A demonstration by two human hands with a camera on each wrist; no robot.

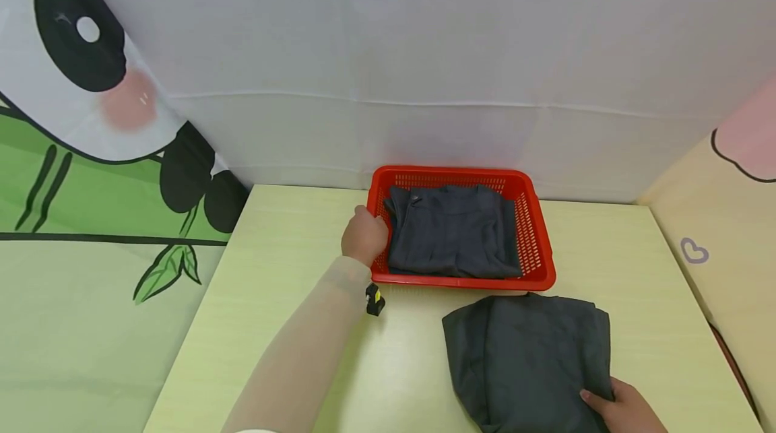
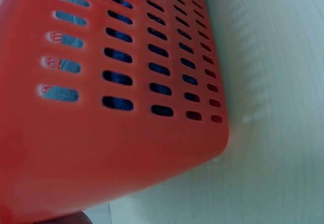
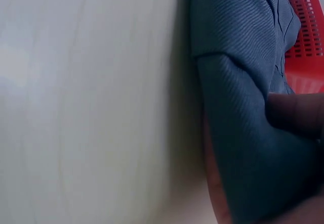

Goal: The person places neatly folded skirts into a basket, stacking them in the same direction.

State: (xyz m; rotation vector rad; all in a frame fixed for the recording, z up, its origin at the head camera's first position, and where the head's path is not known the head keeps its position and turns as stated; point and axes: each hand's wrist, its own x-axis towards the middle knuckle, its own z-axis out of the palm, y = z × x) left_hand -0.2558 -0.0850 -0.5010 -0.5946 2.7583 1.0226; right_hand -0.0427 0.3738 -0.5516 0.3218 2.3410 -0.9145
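A red plastic basket (image 1: 539, 244) with slotted walls stands at the back of the table, and a folded dark grey garment (image 1: 455, 231) lies inside it. My left hand (image 1: 364, 236) grips the basket's left rim with curled fingers. In the left wrist view the basket's outer wall (image 2: 116, 138) fills much of the picture, and dark cloth shows through its slots. Nearer to me, a second folded dark grey garment (image 1: 530, 359) is held at its right edge by my right hand (image 1: 630, 409). The thumb (image 3: 296, 114) presses on top of the cloth, with fingers underneath.
The pale wooden table (image 1: 291, 271) meets a white printed cloth wall (image 1: 436, 49) right behind the basket. A cream side panel (image 1: 727, 238) rises along the right edge. A small black and yellow device (image 1: 374, 300) sits at my left wrist.
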